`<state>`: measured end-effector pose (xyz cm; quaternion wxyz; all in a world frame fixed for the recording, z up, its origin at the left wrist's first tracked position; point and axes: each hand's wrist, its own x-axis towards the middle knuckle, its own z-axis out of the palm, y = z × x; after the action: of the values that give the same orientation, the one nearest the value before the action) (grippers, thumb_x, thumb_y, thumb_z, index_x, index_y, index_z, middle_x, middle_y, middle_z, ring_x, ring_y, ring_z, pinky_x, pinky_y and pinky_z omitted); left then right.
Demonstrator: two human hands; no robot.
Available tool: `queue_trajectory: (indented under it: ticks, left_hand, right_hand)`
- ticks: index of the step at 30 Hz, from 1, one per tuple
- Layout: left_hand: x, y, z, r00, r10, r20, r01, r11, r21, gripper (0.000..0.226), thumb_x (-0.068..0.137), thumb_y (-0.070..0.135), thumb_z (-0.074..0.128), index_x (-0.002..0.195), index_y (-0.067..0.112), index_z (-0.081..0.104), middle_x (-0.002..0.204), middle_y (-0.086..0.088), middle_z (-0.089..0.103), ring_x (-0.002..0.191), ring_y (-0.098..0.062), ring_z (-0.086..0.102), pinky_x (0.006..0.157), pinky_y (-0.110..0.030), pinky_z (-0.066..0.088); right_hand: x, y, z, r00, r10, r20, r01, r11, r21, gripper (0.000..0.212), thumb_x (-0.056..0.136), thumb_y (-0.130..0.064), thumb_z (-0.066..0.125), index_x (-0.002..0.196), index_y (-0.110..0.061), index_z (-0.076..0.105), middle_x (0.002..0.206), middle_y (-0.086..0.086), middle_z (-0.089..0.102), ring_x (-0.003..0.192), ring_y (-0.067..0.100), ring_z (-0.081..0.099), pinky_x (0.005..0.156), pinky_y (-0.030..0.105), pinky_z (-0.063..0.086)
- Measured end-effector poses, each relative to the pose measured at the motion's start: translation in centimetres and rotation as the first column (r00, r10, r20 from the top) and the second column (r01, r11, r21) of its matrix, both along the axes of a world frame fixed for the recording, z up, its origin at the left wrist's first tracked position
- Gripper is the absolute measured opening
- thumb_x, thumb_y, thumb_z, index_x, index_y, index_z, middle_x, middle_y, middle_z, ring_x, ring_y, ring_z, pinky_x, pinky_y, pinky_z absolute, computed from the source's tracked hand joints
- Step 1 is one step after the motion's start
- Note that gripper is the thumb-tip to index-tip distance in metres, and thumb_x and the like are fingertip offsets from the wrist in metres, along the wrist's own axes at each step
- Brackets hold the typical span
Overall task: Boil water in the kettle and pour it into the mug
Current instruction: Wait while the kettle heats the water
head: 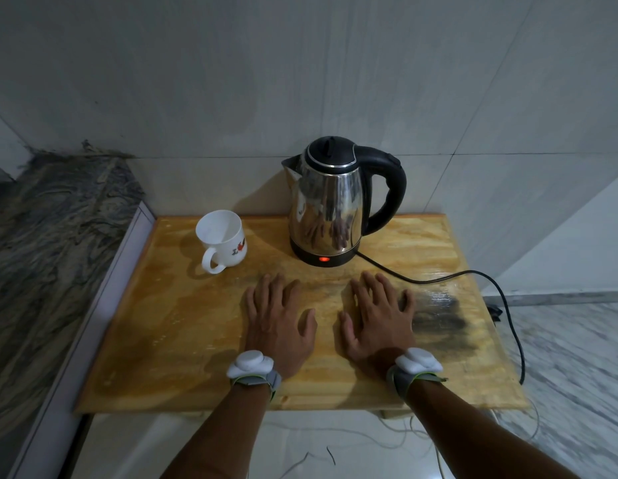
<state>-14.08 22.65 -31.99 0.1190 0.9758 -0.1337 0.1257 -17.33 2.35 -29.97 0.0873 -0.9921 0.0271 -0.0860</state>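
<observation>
A steel kettle (326, 205) with a black lid and black handle stands on its base at the back of the wooden table (183, 333). Its lid is closed and a red light (323, 259) glows on the base. To its left stands a white mug (221, 239), upright, its handle pointing toward me; it looks empty. My left hand (278, 323) and my right hand (378, 319) rest flat on the table in front of the kettle, palms down, fingers spread. Neither hand holds anything. Both wrists carry white sensor bands.
A black power cord (473, 274) runs from the kettle base rightward, over the table's right edge and down to the floor. A marbled stone ledge (48, 243) borders the table on the left. Tiled wall stands close behind. Thin white wires lie on the floor below.
</observation>
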Motion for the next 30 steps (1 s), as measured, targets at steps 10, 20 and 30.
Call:
queue_trajectory:
  ticks: [10,20,30]
  left_hand:
    - [-0.16,-0.08,0.49,1.0,0.007,-0.017,-0.007,1.0,0.017,0.06,0.091,0.054,0.053,0.142,0.023,0.057,0.151,-0.01,0.053,0.147,-0.037,0.041,0.118,-0.061,0.029]
    - [-0.15,-0.13,0.58,1.0,0.008,-0.006,-0.008,1.0,0.005,0.06,0.09,0.054,0.054,0.141,0.023,0.058,0.15,-0.009,0.054,0.147,-0.036,0.042,0.118,-0.06,0.03]
    - [-0.04,0.03,0.08,1.0,0.004,0.017,-0.004,1.0,0.002,0.06,0.089,0.054,0.055,0.141,0.024,0.057,0.149,-0.009,0.055,0.145,-0.036,0.044,0.118,-0.059,0.03]
  right_hand:
    - [-0.03,0.11,0.03,1.0,-0.01,0.004,0.01,1.0,0.006,0.068,0.083,-0.061,0.042,0.142,-0.027,0.041,0.152,0.001,0.036,0.144,0.024,0.026,0.107,0.066,0.019]
    - [0.11,-0.07,-0.23,1.0,-0.005,-0.014,0.005,1.0,0.002,0.069,0.084,-0.063,0.04,0.143,-0.028,0.039,0.153,0.002,0.036,0.144,0.024,0.026,0.107,0.067,0.018]
    - [-0.12,0.06,0.38,1.0,0.003,0.0,-0.003,1.0,0.02,0.069,0.083,-0.061,0.041,0.143,-0.027,0.04,0.154,0.003,0.035,0.144,0.025,0.026,0.108,0.067,0.019]
